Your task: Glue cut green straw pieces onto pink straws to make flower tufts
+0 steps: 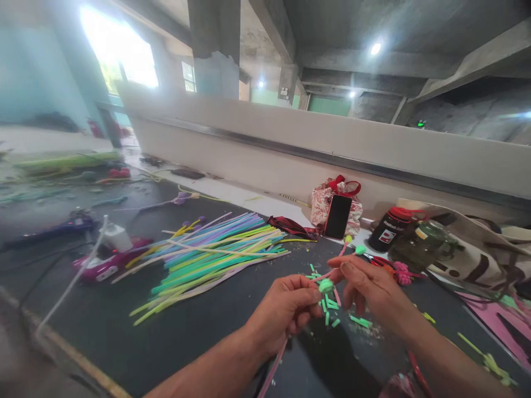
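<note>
My left hand [295, 301] is closed, thumb and forefinger pinching a small green fuzzy ball [326, 286]. A long pink fuzzy stem [274, 369] runs down below that hand. My right hand [373, 284] is just to the right, its fingertips closed around a pink fuzzy stem that crosses toward a yellow-green bud [348, 239]. Another green ball [360, 250] shows just above the right knuckles. Short green cut pieces [329, 303] lie on the dark table under both hands. The right fingertips partly hide the stem.
Many coloured fuzzy sticks [219, 254] lie bundled at left, near a purple-and-white power strip [102, 265]. Behind stand a phone [337, 215], a patterned bag [321, 202], a black bottle [389, 229] and a green jug [429, 249]. Red-handled pliers [379, 261] lie beyond my right hand.
</note>
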Tool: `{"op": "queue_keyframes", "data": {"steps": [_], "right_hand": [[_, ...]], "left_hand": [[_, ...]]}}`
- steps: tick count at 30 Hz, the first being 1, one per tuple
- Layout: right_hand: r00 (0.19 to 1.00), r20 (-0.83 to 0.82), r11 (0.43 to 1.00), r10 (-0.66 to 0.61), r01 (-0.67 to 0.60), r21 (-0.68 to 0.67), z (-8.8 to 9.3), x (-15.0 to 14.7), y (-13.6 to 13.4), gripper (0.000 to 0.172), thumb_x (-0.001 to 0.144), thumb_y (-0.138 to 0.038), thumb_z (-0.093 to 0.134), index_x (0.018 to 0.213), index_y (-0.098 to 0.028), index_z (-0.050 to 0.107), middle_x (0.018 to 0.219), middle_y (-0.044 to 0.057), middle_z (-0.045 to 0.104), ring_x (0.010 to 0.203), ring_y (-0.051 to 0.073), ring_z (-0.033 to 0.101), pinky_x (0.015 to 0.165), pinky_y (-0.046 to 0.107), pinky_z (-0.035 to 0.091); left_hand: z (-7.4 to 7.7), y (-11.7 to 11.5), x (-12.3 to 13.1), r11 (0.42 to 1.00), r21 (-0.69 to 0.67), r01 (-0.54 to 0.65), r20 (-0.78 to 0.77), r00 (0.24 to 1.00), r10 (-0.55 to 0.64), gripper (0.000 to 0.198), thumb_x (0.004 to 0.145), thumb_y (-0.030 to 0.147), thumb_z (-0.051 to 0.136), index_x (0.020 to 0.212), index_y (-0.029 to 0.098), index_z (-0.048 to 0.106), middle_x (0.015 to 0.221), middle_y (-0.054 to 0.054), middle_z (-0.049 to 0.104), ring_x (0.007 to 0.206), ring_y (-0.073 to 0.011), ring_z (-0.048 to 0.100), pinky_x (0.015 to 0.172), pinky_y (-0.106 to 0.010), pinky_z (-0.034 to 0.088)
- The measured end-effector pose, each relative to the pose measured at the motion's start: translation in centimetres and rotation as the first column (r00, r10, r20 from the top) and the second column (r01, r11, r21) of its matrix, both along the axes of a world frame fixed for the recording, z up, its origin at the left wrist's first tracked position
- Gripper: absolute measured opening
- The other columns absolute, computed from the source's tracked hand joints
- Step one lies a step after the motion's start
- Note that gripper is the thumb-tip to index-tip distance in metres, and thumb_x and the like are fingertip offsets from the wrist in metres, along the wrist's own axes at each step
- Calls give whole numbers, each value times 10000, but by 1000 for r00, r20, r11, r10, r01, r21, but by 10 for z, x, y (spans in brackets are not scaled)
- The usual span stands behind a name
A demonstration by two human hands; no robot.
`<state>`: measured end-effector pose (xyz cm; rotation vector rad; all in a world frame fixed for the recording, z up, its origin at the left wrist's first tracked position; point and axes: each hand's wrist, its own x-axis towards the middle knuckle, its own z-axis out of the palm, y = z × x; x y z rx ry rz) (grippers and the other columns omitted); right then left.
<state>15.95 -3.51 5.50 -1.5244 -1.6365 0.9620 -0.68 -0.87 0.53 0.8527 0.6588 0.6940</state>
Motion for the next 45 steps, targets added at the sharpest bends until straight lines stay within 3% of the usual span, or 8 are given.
{"op": "queue_keyframes", "data": {"steps": [8,12,17,22,26,35,41,45], "right_hand": [[996,-78,999,30,-32,-25,-10,1,-2,365,851,-465,380,982,-171,551,804,28,589,499,103,546,389,207,370],[988,-118,994,103,-107,-29,-5,-4,-4,253,785,-293,526,1011,-180,529,898,31,587,575,89,519,453,195,380],[979,23,979,204,-205,23,-3,-12,-5,482,634,-78,590,1091,-202,498,852,-2,578,674,120,538,576,232,424],[946,138,943,293,-310,122,1,-17,-4,371,622,-21,541,944,-204,564,804,-34,554,607,85,488,519,196,384],[933,171,933,318,-339,117,2,-17,-4,285,663,-21,505,884,-191,562,766,-32,594,658,99,521,571,202,398],[941,246,956,234,-269,118,-8,-6,-1,384,648,-43,519,996,-205,521,733,-39,565,591,94,520,513,202,394],[967,107,973,230,-232,12,-11,1,-2,605,640,-95,611,1185,-259,407,1029,14,536,640,90,564,546,214,441],[972,-47,972,228,-231,-52,-17,8,0,518,649,-100,597,1134,-215,456,868,-5,547,608,87,525,500,195,392]], "left_hand": [[2,2,-2,999,-48,-20,29,999,22,120,648,201,602,622,138,503,490,24,545,320,-1,345,321,-128,139],[1,4,-3,997,-75,19,68,998,-14,131,649,213,602,622,140,497,491,29,535,309,1,333,316,-127,121],[-2,4,-3,987,-105,125,135,985,-111,121,642,205,581,605,140,486,469,29,521,291,-3,311,305,-134,121],[-5,4,-2,965,-146,220,120,972,-203,94,629,208,558,617,131,505,451,11,536,279,-14,321,295,-133,117],[-4,3,-2,953,-153,260,82,965,-250,97,621,223,549,620,134,510,453,4,551,273,-23,325,283,-135,140],[-4,-3,3,983,-5,184,-47,982,-184,174,583,187,630,682,144,494,522,12,587,310,-43,424,285,-133,301],[-6,3,1,978,-79,194,46,981,-191,135,640,197,620,644,136,500,522,3,595,309,-42,437,280,-124,320],[-8,7,-2,942,-149,300,124,951,-284,103,632,176,605,608,131,515,504,-4,603,290,-47,423,265,-132,319]]}}
